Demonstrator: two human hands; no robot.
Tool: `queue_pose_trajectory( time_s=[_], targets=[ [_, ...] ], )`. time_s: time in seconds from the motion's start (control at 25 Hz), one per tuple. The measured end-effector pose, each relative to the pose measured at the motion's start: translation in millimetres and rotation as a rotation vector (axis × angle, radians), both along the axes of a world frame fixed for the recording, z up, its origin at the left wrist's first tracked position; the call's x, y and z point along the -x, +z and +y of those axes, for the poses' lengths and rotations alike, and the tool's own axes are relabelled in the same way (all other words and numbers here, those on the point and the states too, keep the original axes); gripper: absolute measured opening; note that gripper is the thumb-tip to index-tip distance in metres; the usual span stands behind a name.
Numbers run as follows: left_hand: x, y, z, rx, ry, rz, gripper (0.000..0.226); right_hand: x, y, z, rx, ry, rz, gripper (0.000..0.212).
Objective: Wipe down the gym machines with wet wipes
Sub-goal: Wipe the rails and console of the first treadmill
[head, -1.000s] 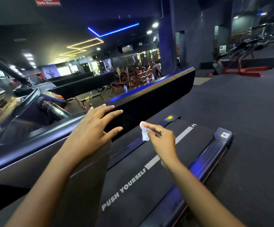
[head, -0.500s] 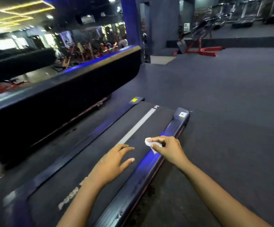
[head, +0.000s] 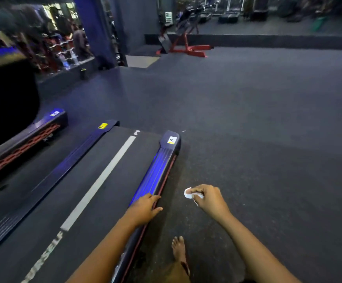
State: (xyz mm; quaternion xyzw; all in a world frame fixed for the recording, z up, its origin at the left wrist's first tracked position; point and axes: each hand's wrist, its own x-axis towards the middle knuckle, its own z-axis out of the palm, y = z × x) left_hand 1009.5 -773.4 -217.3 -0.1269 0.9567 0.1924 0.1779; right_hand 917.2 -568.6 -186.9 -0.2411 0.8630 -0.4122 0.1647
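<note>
Shifted rightward, the flat left hand (head: 145,208) is resting on the side rail (head: 158,168) stretching ahead, the right hand (head: 209,199) pinching the wipe (head: 188,193) just beside it.

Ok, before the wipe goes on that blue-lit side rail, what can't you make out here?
Head view only:
- Wet wipe: mostly buried in the fingers of the right hand; its condition is unreadable.
- Side rail: near stretch covered by the left hand and forearm.
- Belt lettering: cut off by the bottom edge.
- Rail-end sticker: too small to read.
- Far machines: blurred.
</note>
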Motion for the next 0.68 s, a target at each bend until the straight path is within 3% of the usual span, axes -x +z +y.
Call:
queue_pose_trajectory(
  time_s=[0.28, 0.48, 0.68],
  targets=[
    [157.6, -14.1, -57.5, -0.092, 0.069, 0.029, 0.058, 162.8, -6.3, -81.9, -0.071, 0.1, 0.028, 0.028],
    [213.7, -10.1, -112.0, -0.091, 0.235, 0.086, 0.057, 249.3, 3.1, -159.3, -0.025, 0.229, 0.021, 0.03],
    [238.8, -13.9, -150.2, -0.068, 0.518, 0.103, 0.056, 327.9, -5.6, -238.4, -0.036, 0.516, 0.035, 0.031]
  ],
)
